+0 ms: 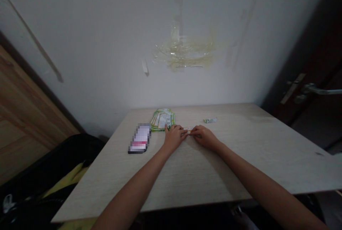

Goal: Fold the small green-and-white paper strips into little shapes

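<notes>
Between my two hands is a small, narrow printed packet (188, 129), white with orange and other coloured marks; it looks folded, and its ends are hidden by my fingers. My left hand (174, 137) pinches its left end, with one finger sticking out toward a fanned pile of green-and-white printed packets (162, 119). From the other side, my right hand (205, 137) is closed on the right end, thumb and fingers together. Both hands rest low over the pale wooden table (176, 176). Behind my right hand lies a small folded green-and-white strip (210, 120).
A phone (140, 138) with a blurred screen lies left of my left hand. The table backs onto a grey wall (107, 45) with yellowed tape (184, 53). A dark door with a metal handle (320, 89) stands at right; black and yellow cloth (71, 174) lies beyond the left edge.
</notes>
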A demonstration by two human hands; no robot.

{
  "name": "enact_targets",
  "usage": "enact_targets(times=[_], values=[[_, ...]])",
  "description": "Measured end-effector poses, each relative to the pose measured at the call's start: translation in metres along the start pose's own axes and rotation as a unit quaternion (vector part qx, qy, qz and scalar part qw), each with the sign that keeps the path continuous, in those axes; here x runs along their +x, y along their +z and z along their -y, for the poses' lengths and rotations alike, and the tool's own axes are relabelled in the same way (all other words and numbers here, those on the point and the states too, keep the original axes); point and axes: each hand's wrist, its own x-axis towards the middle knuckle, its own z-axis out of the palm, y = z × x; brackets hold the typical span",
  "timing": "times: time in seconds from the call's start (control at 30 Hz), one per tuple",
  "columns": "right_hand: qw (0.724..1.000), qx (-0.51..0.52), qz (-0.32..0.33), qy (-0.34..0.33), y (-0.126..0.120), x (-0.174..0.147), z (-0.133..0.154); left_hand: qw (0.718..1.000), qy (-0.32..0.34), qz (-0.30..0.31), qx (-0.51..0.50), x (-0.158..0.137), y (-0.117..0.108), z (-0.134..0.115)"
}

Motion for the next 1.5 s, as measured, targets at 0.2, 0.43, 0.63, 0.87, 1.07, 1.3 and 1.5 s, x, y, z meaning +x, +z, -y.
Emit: enact_targets(times=[0.2,0.43,0.63,0.87,1.07,1.3,1.5], values=[[0.999,-0.032,0.007,-0.010,0.002,0.002,0.000,1.000,-0.008,0.014,-0.014,-0.001,0.000,0.003],[0.999,-0.044,0.000,0.001,0.007,0.003,-0.001,0.999,0.025,-0.033,0.022,-0.006,0.001,0.001],[1.000,-0.024,0.003,0.013,0.009,0.004,-0.004,0.995,0.086,-0.042,0.041,-0.008,-0.011,0.002],[1.000,0.003,-0.009,0.014,0.012,0.005,-0.011,0.992,0.113,-0.040,0.026,-0.019,-0.009,0.007],[1.000,0.009,-0.018,0.012,0.012,0.005,-0.011,0.994,0.104,-0.035,0.003,-0.022,-0.008,0.007],[0.999,0.020,-0.018,0.022,0.013,0.004,-0.013,0.995,0.099,-0.023,-0.007,-0.023,-0.009,0.007],[0.999,0.025,-0.019,0.037,0.010,0.003,-0.013,0.994,0.101,-0.032,0.003,-0.023,-0.007,0.008]])
